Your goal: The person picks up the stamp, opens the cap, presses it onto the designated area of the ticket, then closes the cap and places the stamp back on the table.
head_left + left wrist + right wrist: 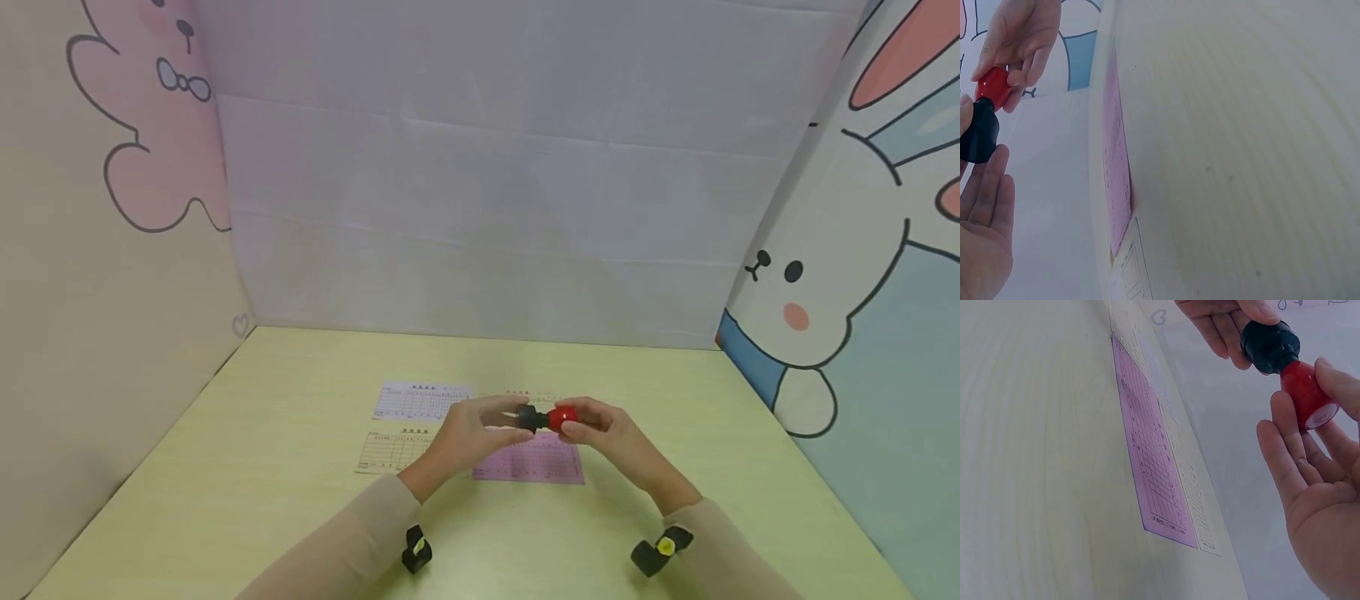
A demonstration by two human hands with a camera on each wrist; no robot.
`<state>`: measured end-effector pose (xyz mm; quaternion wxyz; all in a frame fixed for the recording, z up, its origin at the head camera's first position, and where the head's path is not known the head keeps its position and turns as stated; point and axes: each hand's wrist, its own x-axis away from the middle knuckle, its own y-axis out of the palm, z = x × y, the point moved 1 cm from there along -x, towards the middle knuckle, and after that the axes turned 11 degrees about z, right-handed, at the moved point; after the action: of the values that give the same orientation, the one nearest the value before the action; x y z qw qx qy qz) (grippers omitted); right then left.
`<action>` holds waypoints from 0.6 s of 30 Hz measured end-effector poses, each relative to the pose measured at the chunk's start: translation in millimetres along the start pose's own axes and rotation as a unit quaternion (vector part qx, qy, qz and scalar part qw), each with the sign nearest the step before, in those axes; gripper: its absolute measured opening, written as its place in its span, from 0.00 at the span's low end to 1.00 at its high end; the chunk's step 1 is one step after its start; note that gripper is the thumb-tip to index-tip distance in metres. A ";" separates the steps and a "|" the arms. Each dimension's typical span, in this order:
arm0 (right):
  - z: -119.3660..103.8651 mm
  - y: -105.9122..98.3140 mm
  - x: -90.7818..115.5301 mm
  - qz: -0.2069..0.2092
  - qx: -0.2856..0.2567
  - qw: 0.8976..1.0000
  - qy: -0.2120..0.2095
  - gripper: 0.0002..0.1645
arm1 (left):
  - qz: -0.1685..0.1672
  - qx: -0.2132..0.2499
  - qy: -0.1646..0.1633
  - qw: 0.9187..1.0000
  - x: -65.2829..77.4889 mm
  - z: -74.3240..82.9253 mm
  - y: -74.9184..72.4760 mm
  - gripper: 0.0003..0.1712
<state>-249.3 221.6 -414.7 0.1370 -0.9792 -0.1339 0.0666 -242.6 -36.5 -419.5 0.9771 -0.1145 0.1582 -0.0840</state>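
A hand stamp with a red knob handle [562, 417] and a black round end [528, 418] is held sideways in the air, above the printed slips. My left hand [471, 433] pinches the black end between thumb and fingers. From the other side my right hand [613, 435] grips the red handle. In the right wrist view the pale round tip of the handle [1322, 416] faces toward the camera, and a narrow black neck joins it to the black end. Beneath the hands lies a pink form slip [528, 461].
A white form slip [408, 402] and a yellowish one [386, 452] lie left of the pink slip; another pale slip behind it is partly covered by the hands. The pale wood-grain table [315, 517] meets a plain back wall [480, 208] and cartoon-printed side panels.
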 end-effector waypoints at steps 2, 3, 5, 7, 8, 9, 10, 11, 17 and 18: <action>0.2 0.1 -0.3 -0.004 0.003 1.000 0.000 0.29 | -0.002 0.001 0.000 1.000 0.4 -0.4 -0.6 0.29; 0.2 0.1 -0.5 -0.005 0.004 1.000 0.000 0.29 | -0.002 0.000 -0.001 1.000 0.5 -0.8 -0.9 0.29; -0.1 0.5 -0.6 -0.010 0.003 1.000 -0.001 0.29 | -0.003 0.002 0.001 1.000 0.8 -1.3 -1.6 0.29; -0.4 0.8 -0.7 -0.013 0.001 1.000 -0.001 0.29 | -0.003 0.004 0.000 1.000 1.0 -1.8 -2.2 0.28; -0.3 1.0 -0.8 -0.014 0.001 1.000 -0.001 0.29 | -0.003 0.005 0.001 1.000 1.0 -2.1 -2.6 0.28; -0.3 1.2 -1.0 -0.017 0.000 1.000 -0.001 0.29 | -0.004 0.005 0.001 1.000 1.2 -2.4 -3.1 0.28; -0.1 1.4 -1.2 -0.020 -0.001 1.000 -0.001 0.30 | -0.004 0.005 -0.001 1.000 1.3 -2.7 -3.7 0.28; 0.3 1.4 -1.5 -0.023 -0.002 1.000 -0.001 0.30 | -0.005 0.005 -0.001 1.000 1.4 -2.9 -4.3 0.28; 5.9 -4.2 -3.6 -0.011 0.004 1.000 0.006 0.30 | -0.012 -0.003 -0.011 1.000 2.5 -4.3 -10.7 0.31; 6.8 -5.6 -3.9 -0.006 0.006 1.000 0.008 0.30 | -0.012 -0.003 -0.010 1.000 2.5 -4.5 -12.1 0.31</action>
<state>-255.5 227.4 -419.2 0.1444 -0.9781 -0.1382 0.0583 -243.3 -49.5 -421.4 0.9773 -0.1200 0.1468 -0.0940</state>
